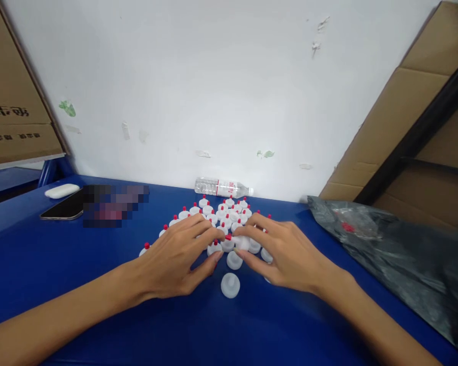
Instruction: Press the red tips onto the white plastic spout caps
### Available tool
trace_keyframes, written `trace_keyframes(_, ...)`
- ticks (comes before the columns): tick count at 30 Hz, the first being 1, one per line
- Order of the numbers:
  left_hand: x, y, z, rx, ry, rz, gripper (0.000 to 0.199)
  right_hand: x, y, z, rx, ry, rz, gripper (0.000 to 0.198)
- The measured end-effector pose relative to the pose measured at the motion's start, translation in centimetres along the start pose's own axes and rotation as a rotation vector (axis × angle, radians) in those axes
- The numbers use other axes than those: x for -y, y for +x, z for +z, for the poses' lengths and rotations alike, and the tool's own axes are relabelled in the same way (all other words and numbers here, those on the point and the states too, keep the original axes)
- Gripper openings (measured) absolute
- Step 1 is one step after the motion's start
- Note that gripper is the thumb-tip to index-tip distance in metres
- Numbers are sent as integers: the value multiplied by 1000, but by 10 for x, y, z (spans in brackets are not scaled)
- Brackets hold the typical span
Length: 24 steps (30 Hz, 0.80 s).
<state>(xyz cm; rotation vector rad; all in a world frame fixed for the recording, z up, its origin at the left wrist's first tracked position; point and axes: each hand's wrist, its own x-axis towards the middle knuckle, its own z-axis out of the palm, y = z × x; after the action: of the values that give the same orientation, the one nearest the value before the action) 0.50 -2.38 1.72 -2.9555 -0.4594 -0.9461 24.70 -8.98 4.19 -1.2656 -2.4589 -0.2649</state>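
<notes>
Thumb and fingers of my right hand (286,249) grip a white nozzle cap (241,243), tilted on its side with its red tip (228,237) pointing left. My left hand (183,254) is beside that tip; its index fingertip is at or very near the red piece, while the thumb stays apart below. Whether the left fingertip touches it is hard to tell. Beneath and behind both hands stand many white caps (185,213) with red tips. Closer to me, a white cap without a red tip (230,285) lies on the blue table, and another bare cap (234,261) sits just behind it.
A clear plastic bottle (223,187) lies against the white wall. To the left are a phone (63,206) and a white case (62,191). A dark plastic sheet (397,264) covers the right side, with a clear bag of red pieces (349,226) on it. Cardboard (397,107) leans at right.
</notes>
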Motion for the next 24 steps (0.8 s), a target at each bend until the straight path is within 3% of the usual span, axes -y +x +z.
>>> trace_keyframes(3, 0, 0, 0, -21, 30, -19, 15, 6, 0, 6, -30, -15, -79, 27)
trace_keyframes(12, 0, 2, 2, 73, -9, 61, 14, 11, 5, 13, -130, -50, -231, 28)
trace_keyframes(18, -1, 1, 0, 119, -46, 82, 18, 13, 3, 14, -168, -46, -263, 22)
trace_keyframes(24, 2, -1, 1, 69, -46, 126, 19, 15, 2, 13, -227, -139, -324, 27)
